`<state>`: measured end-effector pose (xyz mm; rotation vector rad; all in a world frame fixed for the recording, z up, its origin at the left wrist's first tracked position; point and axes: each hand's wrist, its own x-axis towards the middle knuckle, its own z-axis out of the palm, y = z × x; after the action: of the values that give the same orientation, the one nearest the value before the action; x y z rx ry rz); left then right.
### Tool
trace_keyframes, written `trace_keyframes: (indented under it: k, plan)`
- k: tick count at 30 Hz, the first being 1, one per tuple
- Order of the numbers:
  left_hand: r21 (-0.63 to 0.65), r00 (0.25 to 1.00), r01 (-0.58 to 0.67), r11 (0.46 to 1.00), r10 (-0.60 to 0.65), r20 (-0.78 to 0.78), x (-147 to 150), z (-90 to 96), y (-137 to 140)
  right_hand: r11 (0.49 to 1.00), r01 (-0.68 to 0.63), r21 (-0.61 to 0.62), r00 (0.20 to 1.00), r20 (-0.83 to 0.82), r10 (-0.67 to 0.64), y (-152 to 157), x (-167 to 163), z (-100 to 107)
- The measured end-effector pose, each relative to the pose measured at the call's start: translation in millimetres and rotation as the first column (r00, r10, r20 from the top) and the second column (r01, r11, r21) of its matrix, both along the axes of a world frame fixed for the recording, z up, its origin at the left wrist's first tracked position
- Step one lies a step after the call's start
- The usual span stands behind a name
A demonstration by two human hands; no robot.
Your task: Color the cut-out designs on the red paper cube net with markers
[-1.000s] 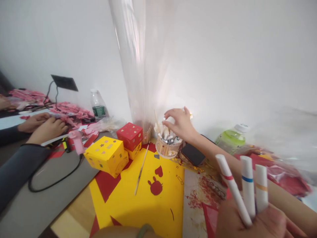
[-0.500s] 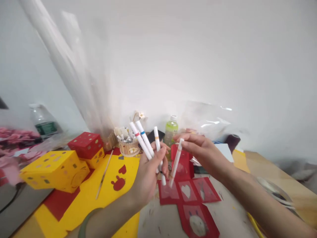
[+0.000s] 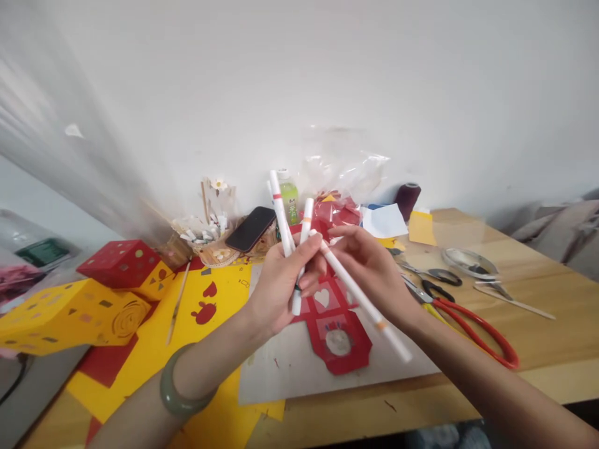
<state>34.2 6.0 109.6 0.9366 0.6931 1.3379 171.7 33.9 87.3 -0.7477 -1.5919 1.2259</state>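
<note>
My left hand is closed round white markers: a red-banded marker, one partly hidden behind it, and an orange-banded marker. A green bangle circles that wrist. Between the two hands, another white marker with orange bands slants down to the right, slightly blurred. The fingers of my right hand curl at its upper part, close to my left thumb. Below the hands lies a red paper cut-out with pale shapes in its panels, partly covered by my hands and that marker.
Yellow paper, a yellow box and a red box occupy the left. A phone leans beside a basket. Behind the hands stands a bottle. Red-handled pliers and scissors lie right.
The view has shifted to the right, showing the scissors and pliers. The marker by my right hand has swung from near upright to slanting down right, its top now near my left thumb.
</note>
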Motion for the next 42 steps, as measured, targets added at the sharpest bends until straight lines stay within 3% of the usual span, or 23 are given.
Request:
trace_keyframes:
  k: [2,4,8,10,14,17,19,21,22,26,29,34,39,42]
  plan:
    - [0.018,0.999,-0.046,0.999,0.046,-0.006,2,-1.8,-3,0.997,-0.011,0.083,1.000,0.025,0.009,-8,9,-10]
    - [-0.014,0.998,-0.018,1.000,0.017,-0.055,4,-9.3,-6,0.996,-0.034,0.080,0.998,-0.047,0.038,-17,17,-19]
    - [-0.199,0.950,0.167,0.966,-0.212,-0.231,9,-33.2,-16,0.987,-0.020,-0.158,0.971,-0.239,-0.019,-31,29,-36]
    - [-0.217,0.911,0.210,0.953,-0.272,-0.310,11,-41.7,-21,0.964,-0.045,-0.261,0.977,-0.213,-0.012,-36,31,-45]
    - [-0.211,0.841,0.272,0.939,-0.338,-0.423,11,-46.1,-28,0.932,0.051,-0.358,0.998,-0.021,-0.062,-48,40,-59]
    - [-0.286,0.821,0.316,0.905,-0.411,-0.395,-2,-46.8,-30,0.913,0.154,-0.378,0.981,-0.052,-0.187,-53,59,-63]
    - [-0.313,0.888,0.187,0.931,-0.297,-0.352,-18,-49.7,-28,0.876,0.296,-0.381,0.914,-0.154,-0.376,-53,75,-63]
    - [-0.256,0.932,-0.015,0.967,-0.079,-0.353,-34,-55.1,-24,0.854,0.337,-0.397,0.881,-0.188,-0.435,-53,85,-62]
    - [-0.221,0.933,-0.078,0.972,-0.007,-0.361,-40,-58.6,-22,0.854,0.294,-0.429,0.892,-0.199,-0.406,-53,87,-62]
    - [-0.236,0.867,0.030,0.971,-0.142,-0.478,-45,-75.2,-14,0.873,0.123,-0.472,0.943,-0.220,-0.251,-51,77,-64]
    - [-0.222,0.842,0.052,0.974,-0.162,-0.514,-38,-84.8,-8,0.886,0.079,-0.458,0.964,-0.192,-0.185,-45,66,-66]
    - [-0.212,0.814,0.039,0.977,-0.154,-0.561,-31,-89.6,0,0.933,0.100,-0.346,0.994,0.067,-0.082,-34,50,-69]
    - [-0.164,0.771,0.041,0.986,-0.135,-0.622,-31,-90.8,0,0.961,0.085,-0.264,0.947,0.322,0.005,-30,35,-74]
    - [-0.146,0.756,0.062,0.987,-0.142,-0.639,-31,-92.6,0,0.973,0.052,-0.227,0.919,0.391,0.042,-32,34,-78]
